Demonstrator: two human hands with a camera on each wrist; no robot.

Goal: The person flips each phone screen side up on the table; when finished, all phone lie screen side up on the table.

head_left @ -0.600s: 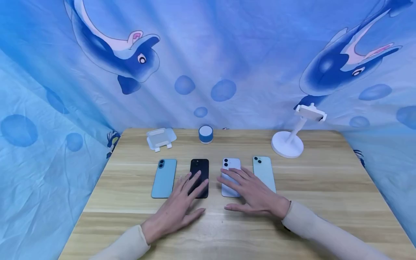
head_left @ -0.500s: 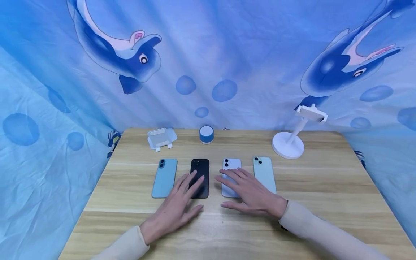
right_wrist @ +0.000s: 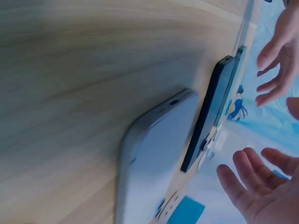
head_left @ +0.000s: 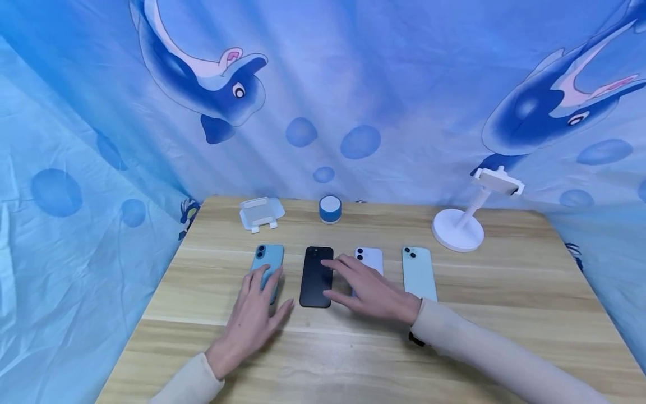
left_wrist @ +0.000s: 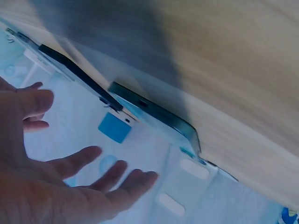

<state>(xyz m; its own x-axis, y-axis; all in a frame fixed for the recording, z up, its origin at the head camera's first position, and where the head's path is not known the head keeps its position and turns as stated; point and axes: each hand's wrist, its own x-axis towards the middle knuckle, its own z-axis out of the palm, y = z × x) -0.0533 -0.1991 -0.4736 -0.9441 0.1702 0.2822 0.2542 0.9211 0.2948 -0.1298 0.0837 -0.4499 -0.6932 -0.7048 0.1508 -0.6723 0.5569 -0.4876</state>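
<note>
Four phones would exceed my count, so several phones lie face down in a row. My left hand (head_left: 252, 317) hovers over the teal phone (head_left: 274, 255), fingers spread and loosely bent. In the left wrist view a gap shows between those fingertips and the teal phone (left_wrist: 154, 119). My right hand (head_left: 373, 289) is above the lavender phone (head_left: 372, 258), hiding its lower part, and its fingertips reach over the right edge of the black phone (head_left: 315, 283). The right wrist view shows that hand (right_wrist: 266, 191) holding nothing. Farthest right lies a pale green phone (head_left: 419, 275).
Behind the row stand a white folding phone stand (head_left: 262, 213), a small blue cylinder with a white top (head_left: 330, 210) and a white round-based phone holder (head_left: 459, 230). A blue dolphin-print cloth (head_left: 323, 84) hangs behind the wooden table (head_left: 323, 365).
Both hands have moved left: the left from the black phone to the teal one, the right toward the black phone. The head view has turned slightly left. The phones stay in place.
</note>
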